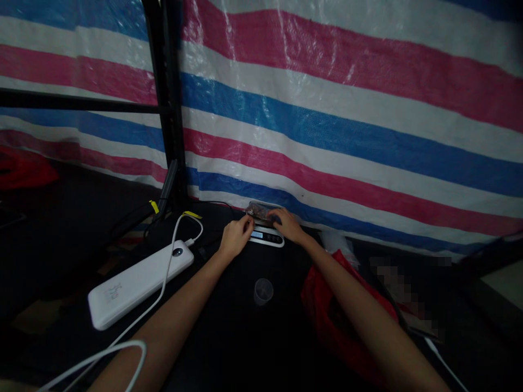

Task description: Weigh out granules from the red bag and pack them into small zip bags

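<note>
A small digital scale [267, 237], white with a lit display and dark buttons, lies on the black table close to the striped sheet. On top of it sits a clear plastic bag [259, 211] with brownish small contents that I cannot make out. My left hand [236, 236] is closed, thumb and fingers pinched at the bag's left end. At the right end, the curled fingers of my right hand [286, 224] grip the bag. A clear plastic cup [263, 292] stands on the table between my forearms.
A white power bank [141, 283] with a white cable lies left of my left arm. Beneath my right forearm is a red plastic bag [327, 299], with clear bags [339, 245] behind it. A black metal frame [165, 109] and striped sheeting [327, 125] rise at the back.
</note>
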The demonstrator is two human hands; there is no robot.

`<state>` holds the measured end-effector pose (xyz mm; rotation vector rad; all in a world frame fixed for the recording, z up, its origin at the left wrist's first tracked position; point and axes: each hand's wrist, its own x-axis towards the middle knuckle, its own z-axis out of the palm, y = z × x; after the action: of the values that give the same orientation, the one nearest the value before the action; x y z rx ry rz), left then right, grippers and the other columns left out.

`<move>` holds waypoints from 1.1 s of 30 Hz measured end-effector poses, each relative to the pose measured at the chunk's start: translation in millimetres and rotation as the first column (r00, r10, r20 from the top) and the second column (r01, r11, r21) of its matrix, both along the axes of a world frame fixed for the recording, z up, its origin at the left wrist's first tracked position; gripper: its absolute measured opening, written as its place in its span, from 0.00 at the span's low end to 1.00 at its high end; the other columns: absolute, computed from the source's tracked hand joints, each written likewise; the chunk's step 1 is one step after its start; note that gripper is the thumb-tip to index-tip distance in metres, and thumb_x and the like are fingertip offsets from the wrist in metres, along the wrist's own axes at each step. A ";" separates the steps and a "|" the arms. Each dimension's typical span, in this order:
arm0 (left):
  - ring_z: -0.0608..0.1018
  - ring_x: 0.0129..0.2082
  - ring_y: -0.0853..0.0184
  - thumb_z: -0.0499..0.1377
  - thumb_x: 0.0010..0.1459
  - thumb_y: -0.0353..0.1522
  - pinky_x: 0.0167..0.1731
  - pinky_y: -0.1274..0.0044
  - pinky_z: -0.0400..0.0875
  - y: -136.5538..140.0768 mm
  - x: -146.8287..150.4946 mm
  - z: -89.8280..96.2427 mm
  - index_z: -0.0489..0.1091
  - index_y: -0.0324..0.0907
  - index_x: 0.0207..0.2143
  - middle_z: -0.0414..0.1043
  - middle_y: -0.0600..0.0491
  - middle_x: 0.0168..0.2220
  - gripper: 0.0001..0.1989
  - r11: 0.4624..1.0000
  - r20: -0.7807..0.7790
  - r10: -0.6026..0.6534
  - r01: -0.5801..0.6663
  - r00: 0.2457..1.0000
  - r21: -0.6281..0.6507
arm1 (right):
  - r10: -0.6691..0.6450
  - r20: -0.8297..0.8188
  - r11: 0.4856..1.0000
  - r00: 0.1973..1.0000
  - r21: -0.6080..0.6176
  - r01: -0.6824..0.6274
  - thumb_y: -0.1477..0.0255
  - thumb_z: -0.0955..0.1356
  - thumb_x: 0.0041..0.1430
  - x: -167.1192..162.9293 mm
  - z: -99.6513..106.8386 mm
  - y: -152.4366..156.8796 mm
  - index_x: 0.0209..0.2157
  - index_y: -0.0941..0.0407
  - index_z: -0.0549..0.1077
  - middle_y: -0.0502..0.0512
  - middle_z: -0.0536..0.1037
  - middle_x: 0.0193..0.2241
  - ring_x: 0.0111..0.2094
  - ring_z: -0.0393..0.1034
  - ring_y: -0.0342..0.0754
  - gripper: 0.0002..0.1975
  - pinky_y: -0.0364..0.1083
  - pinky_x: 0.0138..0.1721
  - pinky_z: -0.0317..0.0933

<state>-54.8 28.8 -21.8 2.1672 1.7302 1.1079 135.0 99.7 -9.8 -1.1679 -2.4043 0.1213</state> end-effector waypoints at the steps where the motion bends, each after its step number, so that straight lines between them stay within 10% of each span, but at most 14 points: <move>1: 0.72 0.22 0.71 0.45 0.58 0.35 0.23 0.81 0.56 0.1 0.2 0.3 0.67 0.43 0.33 0.70 0.56 0.22 0.12 1.000 -0.011 0.003 -0.003 1.000 -0.004 | -0.008 -0.018 1.000 1.000 -0.017 0.007 0.82 0.61 0.47 -0.9 -1.4 1.4 0.40 0.54 0.69 0.53 0.72 0.41 0.45 0.62 0.49 0.18 0.51 0.47 0.54; 33: 0.72 0.24 0.70 0.44 0.58 0.37 0.24 0.81 0.56 1.4 -0.1 -1.3 0.67 0.43 0.34 0.71 0.55 0.24 0.14 1.000 -0.040 0.006 -0.007 0.999 -0.017 | 0.026 -0.186 0.993 0.982 -0.111 -0.047 0.74 0.69 0.45 -5.3 1.4 8.0 0.27 0.58 0.73 0.50 0.75 0.25 0.27 0.66 0.42 0.04 0.40 0.29 0.57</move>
<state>-55.0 30.2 -23.1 2.1902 1.7579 1.0543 129.8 107.7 -8.4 -1.1103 -2.2804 0.3681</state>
